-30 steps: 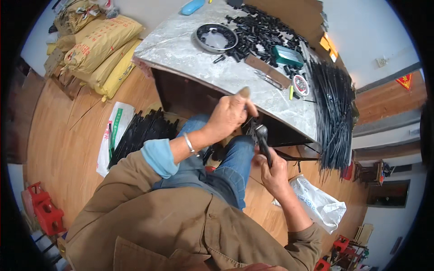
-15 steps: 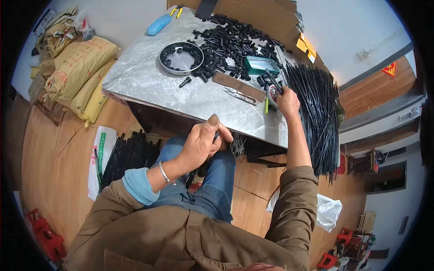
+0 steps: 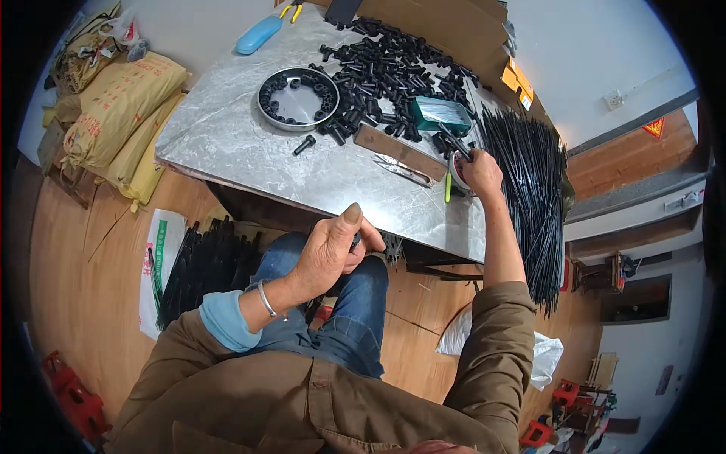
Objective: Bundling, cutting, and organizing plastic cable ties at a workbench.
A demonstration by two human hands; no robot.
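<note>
My left hand point(image 3: 333, 246) is closed above my lap, thumb up. A little of something dark shows between its fingers; the rest is hidden. Over the table's right side, my right hand point(image 3: 484, 175) has its fingers closed round the near end of a dark, slim tool point(image 3: 456, 141). Beside and partly under that hand sits a small round container point(image 3: 456, 168). A yellow-green stick point(image 3: 448, 188) lies against it. Close by are metal thread snips point(image 3: 404, 169), a flat brown bar point(image 3: 401, 151) and a green box of thin pale pieces point(image 3: 442, 113).
Black bolt-like parts point(image 3: 386, 68) heap at the back of the grey table point(image 3: 227, 136). A round steel dish point(image 3: 299, 121) holds black rings. Long black rods point(image 3: 522, 189) hang over the right edge. More black rods point(image 3: 208, 265) lie by my left knee. Full sacks point(image 3: 125, 106) stand left.
The view has shifted slightly. My right hand stays at the round container with the dark tool; my left hand remains closed over my lap, its fingers a little moved.
</note>
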